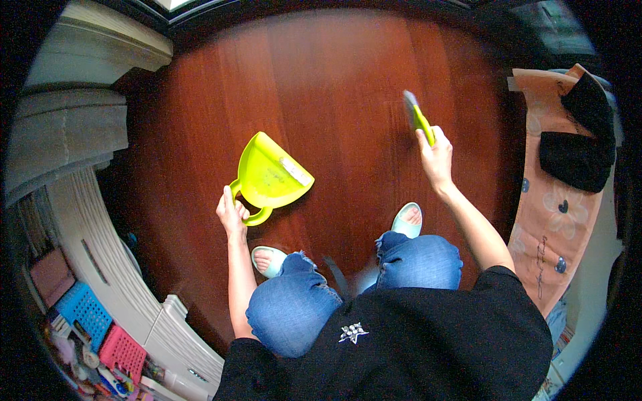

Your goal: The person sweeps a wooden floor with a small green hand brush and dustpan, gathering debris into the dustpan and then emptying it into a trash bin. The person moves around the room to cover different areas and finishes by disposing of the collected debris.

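Observation:
My left hand [232, 212] is closed around the looped handle of a lime-green plastic dustpan [273, 175], held over the dark red wooden floor [346, 125]. Dark bits and a pale label-like strip show on the pan. Off to the right, my right hand [435, 158] grips the green handle of a small hand brush [420, 118]. The brush's greyish bristles point up and away from me and look blurred. Brush and dustpan are well apart. Whether the bristles touch the floor cannot be told.
My feet in pale slippers [407, 220] and bent knees are close below. White drawers [108, 250] stand on the left, with a blue basket [85, 308] and a pink basket [123, 353]. At the right, a peach floral cloth [556, 215] bears a black item [572, 160].

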### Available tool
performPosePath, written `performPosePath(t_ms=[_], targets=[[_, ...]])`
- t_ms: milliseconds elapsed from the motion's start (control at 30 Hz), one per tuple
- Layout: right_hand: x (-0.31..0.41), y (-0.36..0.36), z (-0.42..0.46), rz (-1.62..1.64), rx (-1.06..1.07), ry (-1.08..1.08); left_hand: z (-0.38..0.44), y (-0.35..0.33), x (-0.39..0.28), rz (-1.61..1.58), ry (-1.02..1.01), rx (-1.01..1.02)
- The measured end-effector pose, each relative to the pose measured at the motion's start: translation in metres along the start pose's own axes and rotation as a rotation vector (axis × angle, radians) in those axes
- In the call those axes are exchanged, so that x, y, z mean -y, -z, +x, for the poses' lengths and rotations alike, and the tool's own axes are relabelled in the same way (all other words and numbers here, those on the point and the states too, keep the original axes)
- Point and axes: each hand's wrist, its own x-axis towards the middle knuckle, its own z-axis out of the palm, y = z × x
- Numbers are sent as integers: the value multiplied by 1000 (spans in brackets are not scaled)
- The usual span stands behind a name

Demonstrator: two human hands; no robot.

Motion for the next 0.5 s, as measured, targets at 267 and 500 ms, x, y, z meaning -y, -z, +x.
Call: performPosePath(t_ms=[267, 500], targets=[[36, -106, -48, 205, 384, 141, -2, -4, 0, 25, 10, -42], [129, -110, -79, 462, 730, 152, -4, -7, -3, 29, 10, -21]])
